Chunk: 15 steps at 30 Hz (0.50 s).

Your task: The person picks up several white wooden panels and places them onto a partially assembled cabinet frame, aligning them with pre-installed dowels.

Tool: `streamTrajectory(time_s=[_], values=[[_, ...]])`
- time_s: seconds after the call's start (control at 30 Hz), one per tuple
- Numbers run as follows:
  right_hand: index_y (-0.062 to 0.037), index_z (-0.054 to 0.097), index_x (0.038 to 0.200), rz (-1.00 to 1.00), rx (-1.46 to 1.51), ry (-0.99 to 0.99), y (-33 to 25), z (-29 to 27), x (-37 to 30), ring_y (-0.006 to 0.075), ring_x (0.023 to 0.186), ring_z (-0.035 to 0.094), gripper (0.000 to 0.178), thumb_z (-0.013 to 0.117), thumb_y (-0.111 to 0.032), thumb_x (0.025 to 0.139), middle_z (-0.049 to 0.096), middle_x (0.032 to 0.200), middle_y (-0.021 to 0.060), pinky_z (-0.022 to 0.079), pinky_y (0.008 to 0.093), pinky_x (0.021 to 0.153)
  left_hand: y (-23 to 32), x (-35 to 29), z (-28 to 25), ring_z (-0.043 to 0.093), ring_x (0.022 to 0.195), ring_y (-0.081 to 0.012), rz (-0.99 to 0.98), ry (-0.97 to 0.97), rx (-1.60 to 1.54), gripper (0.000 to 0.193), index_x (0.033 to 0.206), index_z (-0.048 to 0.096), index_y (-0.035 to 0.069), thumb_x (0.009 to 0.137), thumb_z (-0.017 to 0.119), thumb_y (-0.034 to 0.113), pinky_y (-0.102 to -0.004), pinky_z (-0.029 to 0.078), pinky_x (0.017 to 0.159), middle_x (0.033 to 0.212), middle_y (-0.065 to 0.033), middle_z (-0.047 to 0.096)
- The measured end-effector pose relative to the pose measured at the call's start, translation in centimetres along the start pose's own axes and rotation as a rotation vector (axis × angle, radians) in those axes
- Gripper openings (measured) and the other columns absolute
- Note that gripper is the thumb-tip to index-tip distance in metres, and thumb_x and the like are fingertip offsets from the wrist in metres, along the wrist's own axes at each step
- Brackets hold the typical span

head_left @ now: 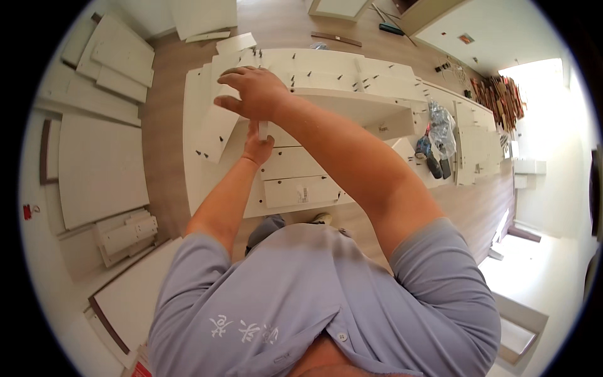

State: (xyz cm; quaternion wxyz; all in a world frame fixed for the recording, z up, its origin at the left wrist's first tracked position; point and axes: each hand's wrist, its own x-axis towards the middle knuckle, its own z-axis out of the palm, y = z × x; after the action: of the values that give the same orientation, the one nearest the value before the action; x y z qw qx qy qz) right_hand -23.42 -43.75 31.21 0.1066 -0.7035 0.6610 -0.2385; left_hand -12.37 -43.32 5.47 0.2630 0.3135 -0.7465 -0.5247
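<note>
My left hand (256,149) is wrapped round a narrow white board (263,130), seen nearly edge-on above the white furniture panels. Just beyond it, my right hand (256,93) reaches across with fingers stretched out and thumb apart. Whether its palm touches the board's top is hidden. Beside the hands, a slanted white panel (217,133) has dark fittings in it. Nearer my body lie white panels (292,162) with dark fittings along their edges. A longer white panel (320,63) with several upright dark pegs lies past my right hand.
A blue and black power drill (424,147) lies by a clear plastic bag (442,125) on the right. Large white panels (103,169) stand at the left. A bundle of reddish-brown strips (499,100) sits far right. A broom (391,29) lies on the far floor.
</note>
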Motion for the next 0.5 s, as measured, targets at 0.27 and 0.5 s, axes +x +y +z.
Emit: streamTrajectory(time_s=[0.27, 0.5], values=[[-0.0004, 0.067, 0.124, 0.531, 0.308, 0.371, 3.5, -0.7, -30.3, 0.0339, 0.108, 0.068, 0.029, 0.064, -0.018, 0.101, 0.069, 0.121, 0.0186, 0.053, 0.0407, 0.095, 2.3, -0.3, -0.3, 0.051, 0.139, -0.0349, -0.202, -0.023, -0.031, 0.078, 0.160, 0.030, 0.007, 0.087, 0.056, -0.001, -0.0406, 0.046, 0.110, 0.151, -0.0223, 0.050], [-0.0019, 0.072, 0.121, 1.437, 0.235, -0.207, -2.1, 9.8, -69.3, 0.0327, 0.104, 0.074, 0.037, 0.067, -0.031, 0.098, 0.076, 0.109, 0.0202, 0.057, 0.0422, 0.087, -0.4, -1.4, 1.5, 0.067, 0.113, -0.0395, -0.326, 0.107, -0.008, 0.049, 0.140, 0.050, 0.000, 0.094, 0.062, 0.011, -0.0443, 0.051, 0.099, 0.124, -0.0247, 0.068]])
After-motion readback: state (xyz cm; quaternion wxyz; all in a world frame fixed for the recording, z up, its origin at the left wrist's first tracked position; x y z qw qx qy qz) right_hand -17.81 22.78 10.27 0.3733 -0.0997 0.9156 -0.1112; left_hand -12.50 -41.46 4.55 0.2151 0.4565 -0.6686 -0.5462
